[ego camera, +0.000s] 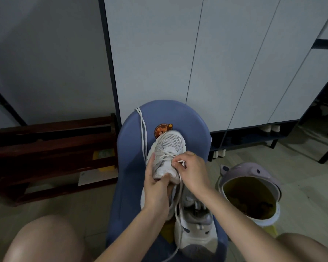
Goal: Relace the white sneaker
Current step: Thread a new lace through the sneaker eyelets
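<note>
While the white sneaker (pixel 168 148) is gripped by the left hand (pixel 155 183), only its lower eyelets are seen laced; the lace tip (pixel 179 162) is pinched by the right hand (pixel 192 170).

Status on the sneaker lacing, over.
Left hand grips sneaker on blue stool. Right hand pinches lace at eyelets. Second shoe close behind, not blocking.

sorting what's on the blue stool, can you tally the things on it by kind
white sneakers: 2, one being laced, one nearer the person
white shoelaces: 2, one lying loose across the stool, one threaded in the sneaker
round stickers: 1
total: 5
</note>
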